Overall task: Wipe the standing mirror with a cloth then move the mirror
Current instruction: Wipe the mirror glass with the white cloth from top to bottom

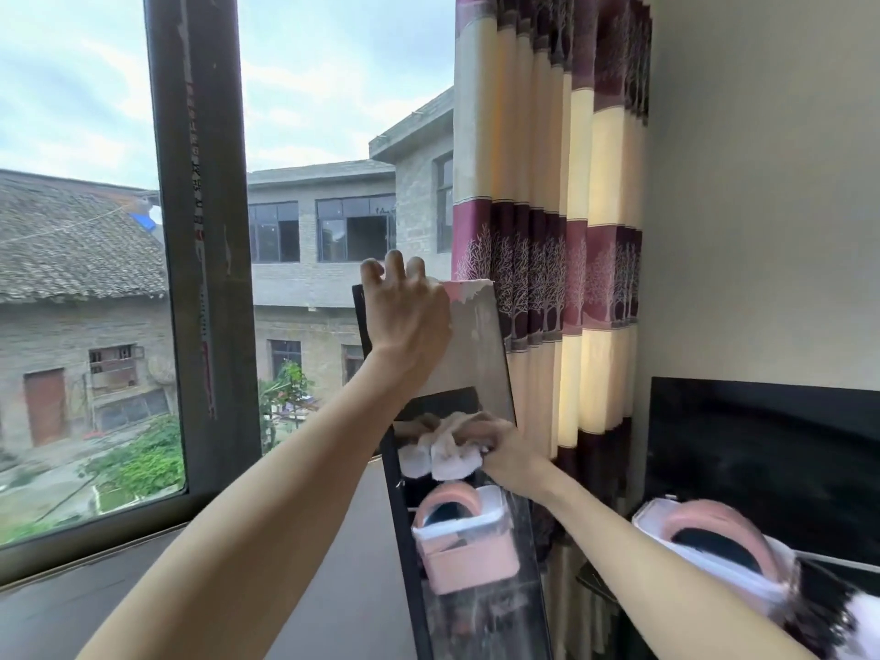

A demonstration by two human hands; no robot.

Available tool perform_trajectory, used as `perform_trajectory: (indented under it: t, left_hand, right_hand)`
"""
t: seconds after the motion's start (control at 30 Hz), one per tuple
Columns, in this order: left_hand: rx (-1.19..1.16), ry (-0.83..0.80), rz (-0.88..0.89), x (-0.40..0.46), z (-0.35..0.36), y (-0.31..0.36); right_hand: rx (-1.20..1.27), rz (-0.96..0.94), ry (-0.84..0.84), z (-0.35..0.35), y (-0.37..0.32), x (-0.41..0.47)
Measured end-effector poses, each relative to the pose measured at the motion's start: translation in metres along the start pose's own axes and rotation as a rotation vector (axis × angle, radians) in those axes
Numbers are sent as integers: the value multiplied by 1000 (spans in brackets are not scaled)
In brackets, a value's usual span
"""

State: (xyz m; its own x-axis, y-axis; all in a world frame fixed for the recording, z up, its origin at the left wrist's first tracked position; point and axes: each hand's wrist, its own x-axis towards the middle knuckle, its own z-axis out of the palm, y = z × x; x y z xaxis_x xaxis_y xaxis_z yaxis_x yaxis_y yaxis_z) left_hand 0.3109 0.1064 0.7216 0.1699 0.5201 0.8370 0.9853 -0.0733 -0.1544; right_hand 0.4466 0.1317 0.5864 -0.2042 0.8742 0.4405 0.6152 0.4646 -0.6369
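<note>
A tall standing mirror (481, 354) with a dark frame leans in front of the window and curtain. My left hand (405, 312) grips its top edge, fingers curled over the top. My right hand (505, 450) presses a crumpled white cloth (452, 457) against the middle of the glass. The lower glass reflects a pink and white box and shows dusty smears.
A dark window sill (305, 588) runs under the mirror, with a large window (85, 278) to the left. A striped curtain (562, 231) hangs just right of the mirror. A pink and white box (714, 540) sits on a dark surface at the lower right.
</note>
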Motion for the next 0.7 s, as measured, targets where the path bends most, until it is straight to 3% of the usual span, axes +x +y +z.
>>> perform_trajectory:
  t: [0.1, 0.2, 0.27, 0.37, 0.5, 0.7]
  left_hand:
    - [7, 20, 49, 0, 1, -1]
    - [8, 15, 65, 0, 0, -2]
    - [6, 0, 81, 0, -1, -2]
    - [23, -3, 97, 0, 1, -4]
    - [26, 8, 91, 2, 2, -6]
    - [102, -44, 89, 7, 2, 3]
  right_hand:
    - [-126, 188, -262, -4, 11, -16]
    - [-272, 312, -322, -16, 7, -10]
    - [-249, 351, -244, -31, 0, -2]
    - [-110, 270, 23, -49, -7, 12]
    - [-270, 158, 390, -61, -12, 39]
    - [-216, 86, 638, -67, -29, 79]
